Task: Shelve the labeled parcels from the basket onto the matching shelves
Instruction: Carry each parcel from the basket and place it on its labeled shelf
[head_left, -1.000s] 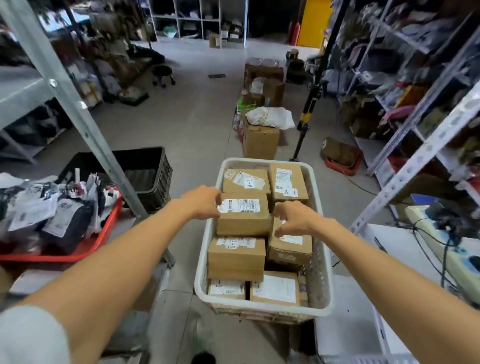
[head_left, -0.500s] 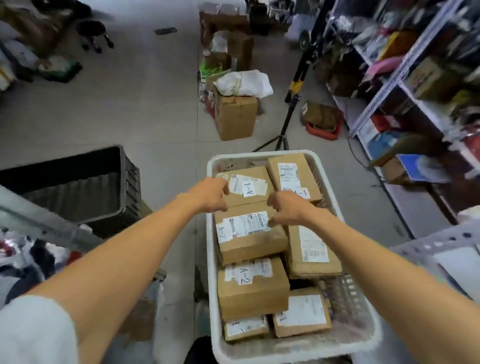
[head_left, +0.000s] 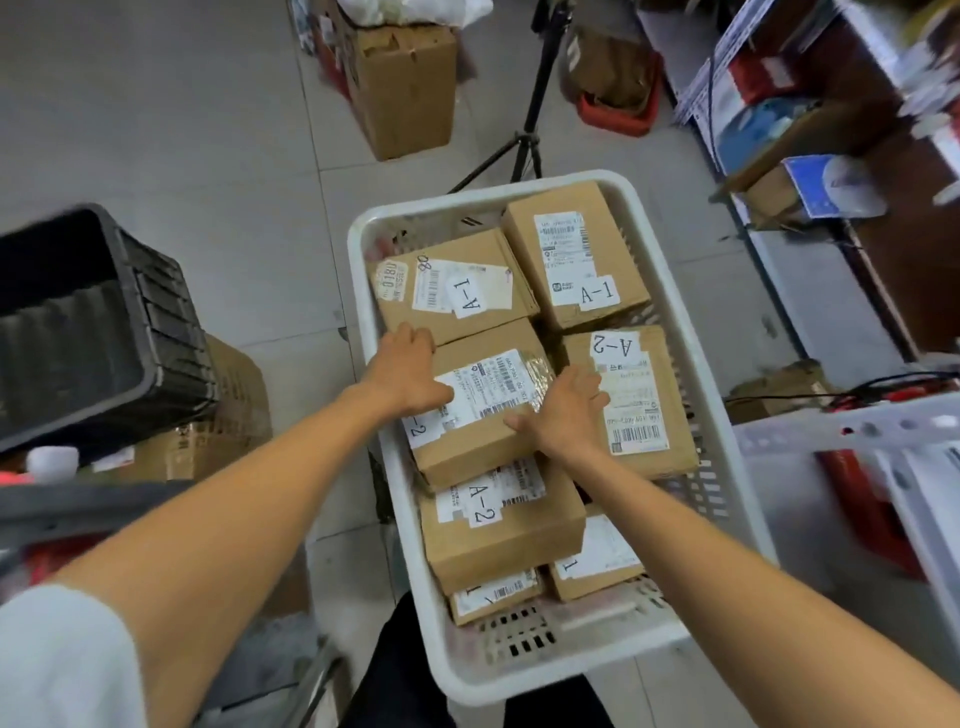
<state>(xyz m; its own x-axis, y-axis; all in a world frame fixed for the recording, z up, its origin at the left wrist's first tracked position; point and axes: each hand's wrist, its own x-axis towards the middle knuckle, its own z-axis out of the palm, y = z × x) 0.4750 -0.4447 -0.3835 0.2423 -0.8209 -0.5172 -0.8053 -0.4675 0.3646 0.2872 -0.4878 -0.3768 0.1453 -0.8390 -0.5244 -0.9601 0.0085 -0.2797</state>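
parcels fill the white basket (head_left: 545, 670), and both our grips are closed on the middle parcel (head_left: 467, 452), which lies at the centre of the basket, overlapping the far edge of the near a-2 parcel (head_left: 498, 525). our left grip (head_left: 410, 374) curls over its far left corner, thumb on the label. our right grip (head_left: 566, 410) wraps its right edge, fingers down the side, thumb across the top. an a-1 parcel (head_left: 452, 291) sits at the basket's far end, and another a-2 parcel (head_left: 628, 400) against its right wall. a black crate (head_left: 78, 322) stands left of the basket.
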